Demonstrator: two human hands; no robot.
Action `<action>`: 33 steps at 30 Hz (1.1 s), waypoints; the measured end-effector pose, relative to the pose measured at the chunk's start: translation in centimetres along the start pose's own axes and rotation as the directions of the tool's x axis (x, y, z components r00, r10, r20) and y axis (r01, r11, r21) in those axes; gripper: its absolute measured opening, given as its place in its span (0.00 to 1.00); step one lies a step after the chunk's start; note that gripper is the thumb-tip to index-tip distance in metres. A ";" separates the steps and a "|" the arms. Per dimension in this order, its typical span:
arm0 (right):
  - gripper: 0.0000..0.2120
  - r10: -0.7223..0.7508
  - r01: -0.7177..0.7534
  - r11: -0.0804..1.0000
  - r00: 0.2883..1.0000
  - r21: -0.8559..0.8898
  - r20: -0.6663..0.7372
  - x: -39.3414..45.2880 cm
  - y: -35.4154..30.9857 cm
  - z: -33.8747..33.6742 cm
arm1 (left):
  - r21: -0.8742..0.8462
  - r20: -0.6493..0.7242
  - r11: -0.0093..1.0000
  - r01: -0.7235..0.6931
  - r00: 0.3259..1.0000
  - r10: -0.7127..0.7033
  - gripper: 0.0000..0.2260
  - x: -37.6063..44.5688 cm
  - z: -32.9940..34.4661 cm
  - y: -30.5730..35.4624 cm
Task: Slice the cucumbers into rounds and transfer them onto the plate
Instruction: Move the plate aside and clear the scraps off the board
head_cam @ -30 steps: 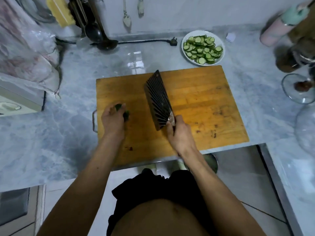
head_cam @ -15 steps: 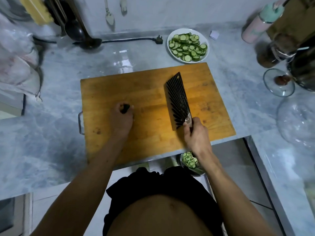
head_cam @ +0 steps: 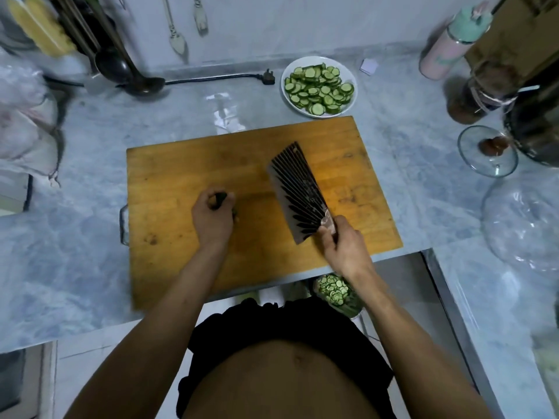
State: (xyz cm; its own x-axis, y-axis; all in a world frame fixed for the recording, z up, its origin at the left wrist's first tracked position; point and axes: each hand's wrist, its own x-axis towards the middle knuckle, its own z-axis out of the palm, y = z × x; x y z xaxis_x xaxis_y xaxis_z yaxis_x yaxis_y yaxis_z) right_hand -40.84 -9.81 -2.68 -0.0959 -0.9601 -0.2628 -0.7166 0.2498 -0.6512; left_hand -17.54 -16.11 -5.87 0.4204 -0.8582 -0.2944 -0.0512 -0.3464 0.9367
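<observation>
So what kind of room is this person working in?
Most likely a home kitchen: a marble-look counter carries a wooden cutting board, a plate of cucumber rounds sits beyond it, and a ladle and spoons hang at the wall.

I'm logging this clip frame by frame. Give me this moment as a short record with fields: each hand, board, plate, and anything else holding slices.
left hand: left hand curled round a small dark cucumber end on the board
right hand: right hand grips the cleaver handle, ridged blade over the board
board: wooden board, no slices visible on it
plate: white plate behind the board, heaped with cucumber rounds
other: bowl of slices below the counter edge, partly hidden by the right arm
</observation>
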 end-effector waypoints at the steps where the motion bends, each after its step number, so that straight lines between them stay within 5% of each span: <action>1: 0.10 -0.014 0.014 1.000 1.000 -0.005 0.012 0.4 0.2 -0.8 | 0.005 -0.009 1.000 0.004 1.000 -0.004 0.02 -0.4 0.4 -0.1; 6: 0.07 -0.179 0.180 0.983 0.983 -0.035 0.027 1.8 0.9 -3.4 | -0.002 -0.013 0.996 0.090 0.996 -0.090 0.04 -1.7 3.4 -0.2; 9: 0.10 -0.248 0.224 0.945 0.966 -0.237 -0.078 3.2 1.7 -5.5 | -0.022 -0.036 0.997 0.080 0.996 -0.081 0.04 -2.2 4.5 0.3; 13: 0.14 -0.129 0.036 0.890 0.976 -0.454 -0.176 6.4 3.2 -7.5 | 0.002 -0.111 0.995 0.097 0.989 -0.096 0.05 -2.7 4.7 0.4; 18: 0.21 -0.006 -0.082 0.879 0.983 -0.470 -0.182 9.1 4.4 -7.3 | 0.042 -0.190 0.991 0.125 0.975 -0.115 0.05 -3.8 4.5 0.3; 23: 0.21 -0.224 0.152 0.797 0.973 -0.585 -0.052 6.0 3.6 -5.2 | 0.054 -0.235 0.992 0.113 0.967 -0.097 0.05 -4.6 5.5 0.5; 28: 0.22 -0.261 0.351 0.787 0.934 -0.507 0.243 1.2 2.8 -3.4 | 0.030 -0.222 0.993 0.111 0.970 -0.101 0.05 -5.4 7.9 1.0; 33: 0.20 -0.122 0.154 0.938 0.985 -0.309 0.120 1.0 4.1 -6.6 | 0.014 -0.217 0.994 0.106 0.971 -0.100 0.05 -6.1 9.3 1.3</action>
State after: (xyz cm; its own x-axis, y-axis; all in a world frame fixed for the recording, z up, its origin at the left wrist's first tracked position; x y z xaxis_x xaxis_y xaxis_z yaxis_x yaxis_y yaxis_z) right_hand -48.37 -10.55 -0.91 0.0758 -0.9613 -0.2649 -0.9010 0.0478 -0.4313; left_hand -28.58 -14.88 -4.58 0.6099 -0.7164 -0.3388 -0.0193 -0.4407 0.8974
